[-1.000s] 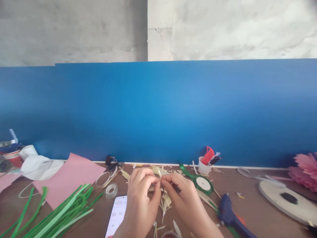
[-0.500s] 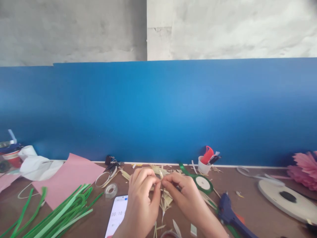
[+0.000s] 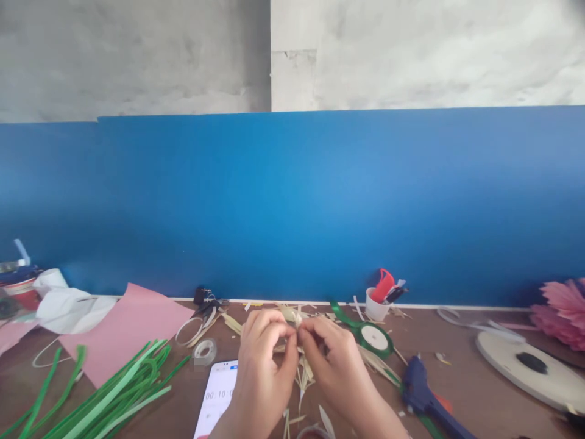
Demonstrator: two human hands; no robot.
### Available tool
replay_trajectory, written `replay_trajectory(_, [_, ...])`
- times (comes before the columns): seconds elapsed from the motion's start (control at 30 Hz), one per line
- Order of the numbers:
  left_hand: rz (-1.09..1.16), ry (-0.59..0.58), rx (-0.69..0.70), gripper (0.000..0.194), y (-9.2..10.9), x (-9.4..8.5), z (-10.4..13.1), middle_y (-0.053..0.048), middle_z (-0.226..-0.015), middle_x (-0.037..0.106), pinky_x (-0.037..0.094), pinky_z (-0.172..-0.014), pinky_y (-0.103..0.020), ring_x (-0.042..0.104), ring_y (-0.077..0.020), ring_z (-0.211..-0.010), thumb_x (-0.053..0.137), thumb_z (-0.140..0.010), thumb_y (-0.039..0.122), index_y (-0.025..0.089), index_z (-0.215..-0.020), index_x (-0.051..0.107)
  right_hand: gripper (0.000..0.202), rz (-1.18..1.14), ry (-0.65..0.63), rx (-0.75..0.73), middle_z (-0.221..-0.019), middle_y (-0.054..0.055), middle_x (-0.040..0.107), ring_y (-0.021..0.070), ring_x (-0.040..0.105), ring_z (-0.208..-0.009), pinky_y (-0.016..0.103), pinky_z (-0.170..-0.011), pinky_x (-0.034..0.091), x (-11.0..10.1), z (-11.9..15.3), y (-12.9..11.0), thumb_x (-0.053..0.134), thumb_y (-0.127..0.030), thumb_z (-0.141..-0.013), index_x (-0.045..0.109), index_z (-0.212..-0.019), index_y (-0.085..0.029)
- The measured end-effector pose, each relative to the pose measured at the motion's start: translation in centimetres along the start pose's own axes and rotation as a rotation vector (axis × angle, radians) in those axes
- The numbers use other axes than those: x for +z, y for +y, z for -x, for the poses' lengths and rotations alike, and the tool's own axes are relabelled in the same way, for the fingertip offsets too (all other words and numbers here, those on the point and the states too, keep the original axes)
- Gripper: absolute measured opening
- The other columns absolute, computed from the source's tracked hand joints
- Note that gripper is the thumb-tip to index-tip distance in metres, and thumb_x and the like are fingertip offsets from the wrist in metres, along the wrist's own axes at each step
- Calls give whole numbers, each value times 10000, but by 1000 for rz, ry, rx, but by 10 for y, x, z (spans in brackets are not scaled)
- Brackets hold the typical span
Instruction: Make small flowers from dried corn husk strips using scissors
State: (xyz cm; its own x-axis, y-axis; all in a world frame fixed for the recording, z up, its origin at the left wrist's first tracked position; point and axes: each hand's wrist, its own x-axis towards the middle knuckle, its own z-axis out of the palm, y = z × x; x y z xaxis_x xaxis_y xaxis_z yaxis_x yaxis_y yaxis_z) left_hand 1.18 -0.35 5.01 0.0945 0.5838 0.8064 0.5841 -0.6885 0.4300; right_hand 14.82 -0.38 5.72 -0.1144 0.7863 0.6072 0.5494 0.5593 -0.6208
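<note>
My left hand and my right hand meet at the middle of the table, thumbs and fingertips pinched together. Between them is a small pale strip of dried husk, its tip sticking up above my fingers. The fingers hide most of it. Pale husk scraps lie beneath and behind the hands. A phone with a timer on its screen is partly covered by my left wrist. Past my right hand lies a spool of green ribbon.
Green pipe cleaners and pink paper lie on the left, near a tape roll. On the right are a blue glue gun, a white cup of pens, a round cream disc and pink paper petals. A blue panel stands behind.
My right hand has turned slightly, its fingers curling closer to the left fingertips. The left hand has hardly moved, and a small pale card near the right forearm is now mostly hidden.
</note>
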Motion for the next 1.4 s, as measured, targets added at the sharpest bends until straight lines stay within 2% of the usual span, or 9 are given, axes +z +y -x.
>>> replay_trajectory(0.13, [23, -19, -60, 161, 1, -3, 0, -40, -857, 572, 467, -732, -321, 545, -195, -852, 500, -859, 85, 202, -777, 576, 232, -137, -40, 150, -649, 5, 627, 133, 558, -578, 214, -536, 403, -1, 0, 0, 464, -246, -901, 605, -727, -185])
replay_trajectory(0.23, [31, -8, -87, 160, 2, -5, 0, -34, -842, 585, 466, -732, -326, 552, -195, -837, 517, -863, 101, 205, -767, 591, 247, -190, -39, 187, -644, 4, 621, 131, 551, -574, 209, -527, 402, -1, 0, -1, 469, -279, -904, 602, -719, -185])
replay_trajectory(0.6, [-85, 22, -33, 161, 1, -2, 2, -30, -815, 588, 449, -707, -334, 547, -197, -803, 522, -861, 83, 199, -765, 579, 217, 49, 61, -8, -641, 12, 634, 146, 577, -572, 219, -537, 414, 2, 2, -7, 465, -157, -880, 577, -699, -200])
replay_trajectory(0.87, [-204, 20, 82, 167, 0, -1, 1, -37, -837, 604, 399, -711, -344, 537, -196, -793, 508, -865, 48, 197, -808, 559, 218, 57, 54, -28, -664, 20, 661, 150, 607, -591, 228, -547, 431, 5, 6, -2, 446, -143, -879, 608, -745, -199])
replay_trajectory(1.03, [-207, 50, 86, 182, 3, 0, 2, -38, -831, 602, 400, -695, -332, 542, -196, -784, 477, -859, 44, 204, -794, 536, 211, 87, 47, -47, -667, 25, 668, 151, 603, -590, 230, -546, 427, 7, 5, 2, 463, -157, -875, 624, -744, -197])
replay_trajectory(1.23, [-169, 51, 6, 179, -4, 6, 6, -41, -854, 589, 437, -719, -343, 561, -207, -823, 470, -855, 64, 220, -780, 516, 230, -20, 13, 84, -639, 24, 665, 146, 598, -572, 223, -536, 433, 7, 4, -1, 464, -206, -875, 628, -715, -187])
replay_trajectory(1.4, [-148, -4, 33, 164, -9, 4, 5, -52, -888, 585, 476, -734, -345, 565, -210, -873, 483, -851, 68, 220, -805, 523, 228, -215, 1, 255, -638, 24, 666, 151, 591, -579, 223, -532, 439, 9, 4, -4, 500, -278, -862, 639, -714, -174])
